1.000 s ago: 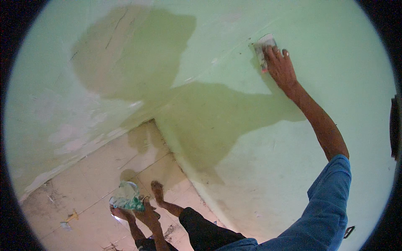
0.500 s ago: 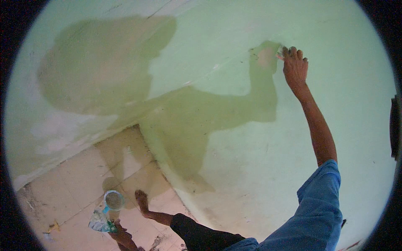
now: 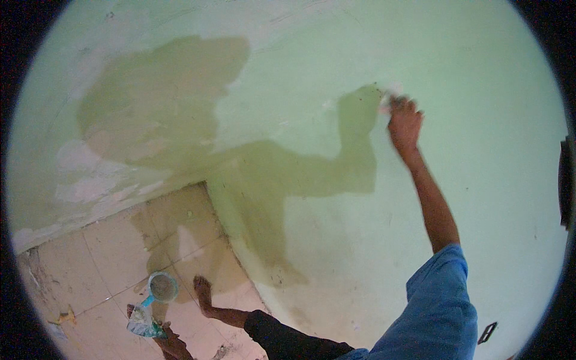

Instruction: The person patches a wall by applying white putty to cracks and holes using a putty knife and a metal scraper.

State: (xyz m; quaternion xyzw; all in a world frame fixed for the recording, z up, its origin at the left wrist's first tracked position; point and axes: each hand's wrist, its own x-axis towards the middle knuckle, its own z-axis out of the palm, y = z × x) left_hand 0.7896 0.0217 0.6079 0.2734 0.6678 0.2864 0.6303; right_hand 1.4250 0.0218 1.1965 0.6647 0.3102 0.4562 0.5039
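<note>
My right hand [image 3: 405,123] is at the pale green wall [image 3: 492,150], closed on a small pale flat piece [image 3: 387,103] against it; the piece is blurred and mostly hidden by my fingers. A pinkish-white patch and dark specks show beside it. Low at the left, my left hand [image 3: 168,333] grips a crumpled white-and-green plastic bag [image 3: 144,321]. Just above the bag is a round container with a light-blue handle [image 3: 162,287], grey inside; whether it is held or standing, I cannot tell.
The walls meet a tiled floor [image 3: 105,252] at a corner. My bare foot [image 3: 203,291] stands on it. A yellowish tool [image 3: 66,317] lies at the floor's left. A black rectangular fitting [image 3: 488,333] is low right; a dark object [image 3: 563,183] sits at the right rim. My shadow covers much wall.
My right hand moved right, then down and left along the wall with the pale piece. My left hand shifted leftward in view, and the round container now shows more clearly above the bag.
</note>
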